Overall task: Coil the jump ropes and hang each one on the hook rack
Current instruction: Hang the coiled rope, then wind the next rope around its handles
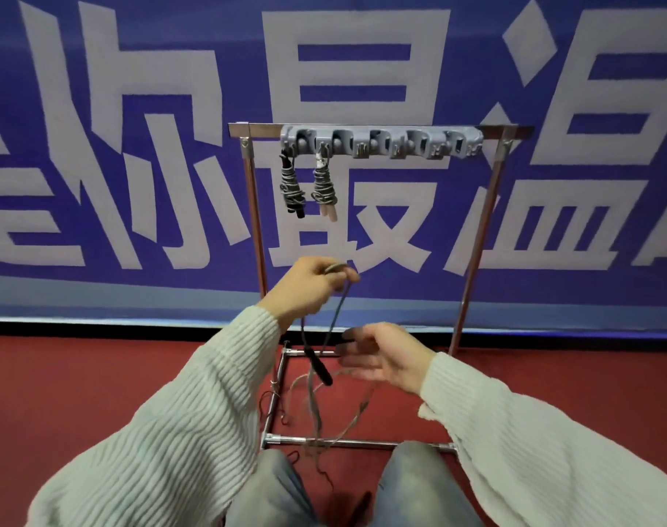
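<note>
A grey hook rack [381,140] is fixed to the top bar of a metal stand [476,245]. Two coiled jump ropes hang from its leftmost hooks: one with black handles [290,188] and one with pale handles [323,188]. My left hand [309,285] is raised and pinches a loop of a third grey jump rope [337,310]. One black handle [321,368] dangles below it. My right hand [381,355] is lower, fingers spread and blurred, with the rope's slack [324,408] trailing beneath it to the floor.
The stand's base bars [358,443] lie on a red floor [77,374] just ahead of my knees [419,481]. A blue banner with large white characters [134,165] covers the wall behind. Several hooks on the rack's right side hold nothing.
</note>
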